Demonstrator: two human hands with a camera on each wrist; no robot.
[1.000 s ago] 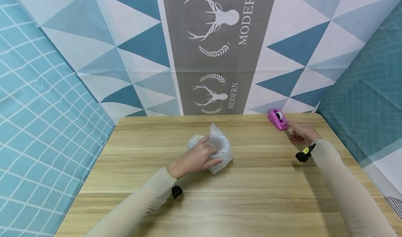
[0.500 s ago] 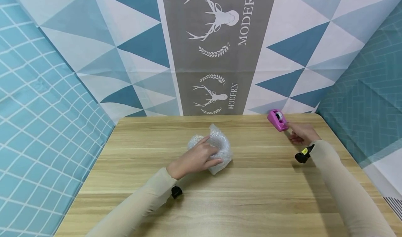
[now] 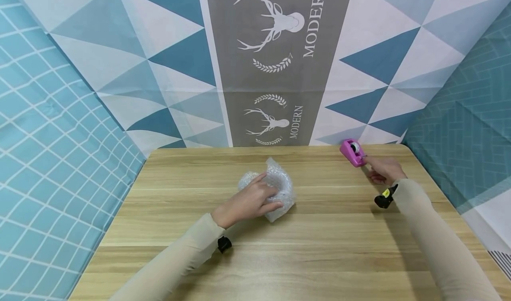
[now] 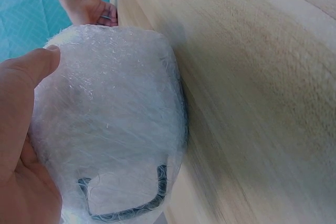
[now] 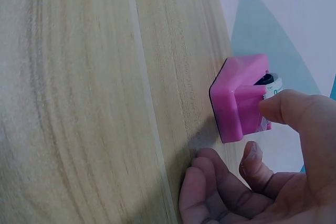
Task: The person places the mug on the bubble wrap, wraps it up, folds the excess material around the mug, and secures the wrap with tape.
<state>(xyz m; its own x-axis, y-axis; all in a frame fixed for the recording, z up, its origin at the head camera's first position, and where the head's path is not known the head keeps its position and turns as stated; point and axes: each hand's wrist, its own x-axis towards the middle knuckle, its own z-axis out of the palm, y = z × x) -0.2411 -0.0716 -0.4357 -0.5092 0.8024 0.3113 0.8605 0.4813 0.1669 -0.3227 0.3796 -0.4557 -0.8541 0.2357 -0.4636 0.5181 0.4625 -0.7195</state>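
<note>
One bubble-wrapped item (image 3: 284,183) lies on the wooden table (image 3: 319,252). The left hand (image 3: 249,199) rests on it, digits spread. Rightward, near the table's far edge, sits the pink tape dispenser (image 5: 236,103); the right hand's (image 3: 385,168) index finger touches its front, thumb apart. Positions show no visible change over the last second; work appears paused at the dispenser.
</note>
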